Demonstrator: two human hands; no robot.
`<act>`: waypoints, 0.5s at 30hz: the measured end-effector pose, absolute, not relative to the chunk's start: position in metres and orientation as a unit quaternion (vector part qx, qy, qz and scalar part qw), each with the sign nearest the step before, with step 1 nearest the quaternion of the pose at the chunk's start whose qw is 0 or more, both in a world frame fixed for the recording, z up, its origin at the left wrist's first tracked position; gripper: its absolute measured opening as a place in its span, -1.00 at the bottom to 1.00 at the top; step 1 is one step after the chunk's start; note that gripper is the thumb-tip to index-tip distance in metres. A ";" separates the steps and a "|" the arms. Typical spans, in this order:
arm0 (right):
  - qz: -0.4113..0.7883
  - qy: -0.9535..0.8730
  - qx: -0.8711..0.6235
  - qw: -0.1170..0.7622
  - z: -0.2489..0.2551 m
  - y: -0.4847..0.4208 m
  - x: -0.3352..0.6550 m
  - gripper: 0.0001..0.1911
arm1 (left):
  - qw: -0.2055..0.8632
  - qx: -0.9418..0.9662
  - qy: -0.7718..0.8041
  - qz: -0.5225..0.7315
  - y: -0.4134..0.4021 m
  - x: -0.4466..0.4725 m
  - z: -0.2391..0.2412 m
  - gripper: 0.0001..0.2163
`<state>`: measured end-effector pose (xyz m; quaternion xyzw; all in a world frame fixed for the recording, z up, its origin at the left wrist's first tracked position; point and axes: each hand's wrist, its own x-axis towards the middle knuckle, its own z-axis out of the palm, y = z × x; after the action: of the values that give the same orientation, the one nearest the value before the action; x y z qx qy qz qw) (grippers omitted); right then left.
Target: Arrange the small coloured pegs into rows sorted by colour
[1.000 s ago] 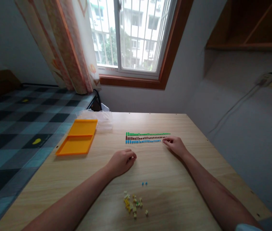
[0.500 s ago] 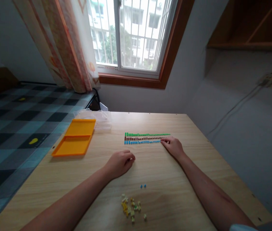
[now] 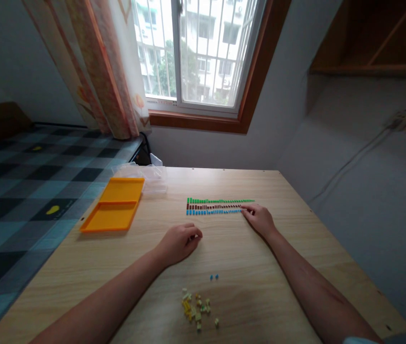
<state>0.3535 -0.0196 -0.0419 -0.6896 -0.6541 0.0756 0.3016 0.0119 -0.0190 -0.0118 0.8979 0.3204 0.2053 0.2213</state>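
Observation:
On the wooden table point(image 3: 224, 248) small building bricks stand in three long rows: green bricks point(image 3: 198, 201), brown bricks point(image 3: 199, 208) and blue bricks point(image 3: 199, 213). At the right end of the blue row is my right hand point(image 3: 258, 217), thumb and fingertips pinched on a tiny blue brick that they mostly cover. It also hides part of the brown row's end. My left hand point(image 3: 180, 242) rests on the tabletop, nearer to me than the rows, its fingers curled in and nothing showing in them. Two loose blue bricks point(image 3: 213, 277) lie closer to me.
A loose pile of yellow and cream bricks point(image 3: 193, 313) lies near my side of the table. At the left is a two-part orange tray point(image 3: 107, 216), with clear plastic containers point(image 3: 154, 184) behind it. A checked bed point(image 3: 45, 177) adjoins the left edge; a wall point(image 3: 367, 215) stands right.
My right hand stays at the end of the blue row with hardly any movement. The left hand has not moved. The whole view has shifted very slightly.

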 end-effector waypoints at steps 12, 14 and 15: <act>0.075 -0.665 -0.641 0.375 -0.036 -0.027 0.351 -0.64 | 0.047 0.978 0.076 0.186 -0.127 0.015 0.080 -0.76; 0.073 -0.678 -0.620 0.389 -0.034 -0.031 0.349 -0.64 | 0.103 0.973 0.086 0.186 -0.163 -0.006 0.070 -0.71; 0.069 -0.685 -0.609 0.394 -0.033 -0.033 0.347 -0.65 | 0.124 0.964 0.137 0.191 -0.177 -0.020 0.060 -0.70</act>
<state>0.3471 -0.0325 -0.0329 -0.6091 -0.6850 0.0691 0.3938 -0.0199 -0.1770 0.0601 0.9640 0.1373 0.1911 0.1236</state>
